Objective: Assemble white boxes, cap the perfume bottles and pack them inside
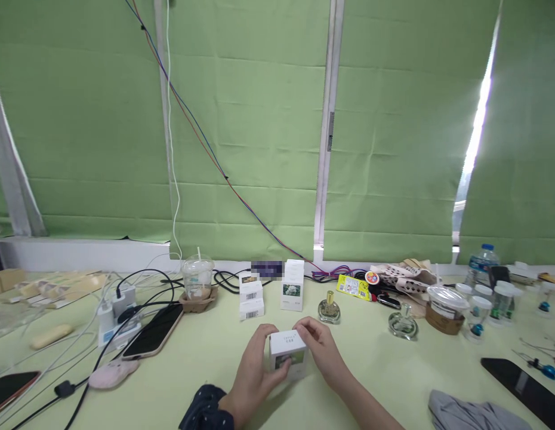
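Observation:
A small white carton (288,341) with a picture on its front stands upright between my hands. My left hand (258,367) grips its left side, thumb across the front. The fingers of my right hand (321,348) are pinched at the top right edge of the carton. Behind it stands a similar tall white box (292,291) with a white flower picture, and to its left another white box (251,298) shows barcodes. A glass perfume bottle (329,310) with a gold top is just beyond my right hand. A second glass bottle (403,325) sits farther right.
On the left are a plastic cup (198,279) in a cardboard holder, a phone (154,332), a power strip (119,325) and tangled cables. To the right are a lidded tub (446,306), several small jars (478,313), a black phone (523,388) and grey cloth (474,412).

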### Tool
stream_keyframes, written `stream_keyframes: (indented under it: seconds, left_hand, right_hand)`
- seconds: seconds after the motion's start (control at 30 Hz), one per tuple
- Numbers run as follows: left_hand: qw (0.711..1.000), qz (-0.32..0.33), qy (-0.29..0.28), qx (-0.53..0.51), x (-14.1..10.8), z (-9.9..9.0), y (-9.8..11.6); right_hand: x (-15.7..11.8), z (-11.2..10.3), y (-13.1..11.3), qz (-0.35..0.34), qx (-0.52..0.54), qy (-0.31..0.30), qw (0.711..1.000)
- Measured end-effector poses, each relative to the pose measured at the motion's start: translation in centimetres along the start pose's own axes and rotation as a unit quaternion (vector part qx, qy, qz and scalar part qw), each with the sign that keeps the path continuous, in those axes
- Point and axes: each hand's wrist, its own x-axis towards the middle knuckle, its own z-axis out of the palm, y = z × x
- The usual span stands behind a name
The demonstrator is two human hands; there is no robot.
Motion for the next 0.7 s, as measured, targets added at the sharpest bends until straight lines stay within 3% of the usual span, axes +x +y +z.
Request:
stream_keyframes:
  seconds: [0.17,0.33,0.47,0.6,0.7]
  left_hand:
    - [0.999,0.001,0.016,-0.034,0.3,0.1,0.4]
    - [0.998,0.056,-0.025,0.031,0.1,-0.4,0.5]
    - [0.991,0.086,-0.027,0.096,-0.2,-0.3,-0.2]
    - [0.992,0.076,-0.012,0.099,0.0,-0.1,-1.4]
    - [0.995,0.045,-0.033,0.081,0.1,-0.1,-2.3]
  right_hand:
    - [-0.1,-0.1,0.0,0.010,0.003,-0.012,1.000]
    - [-0.2,0.1,-0.1,-0.005,-0.020,0.000,1.000]
    - [-0.5,0.2,0.6,-0.076,-0.085,0.024,0.993]
    - [-0.7,-0.5,2.1,-0.176,-0.186,-0.028,0.966]
    - [-0.8,-1.1,3.1,-0.165,-0.243,-0.058,0.954]
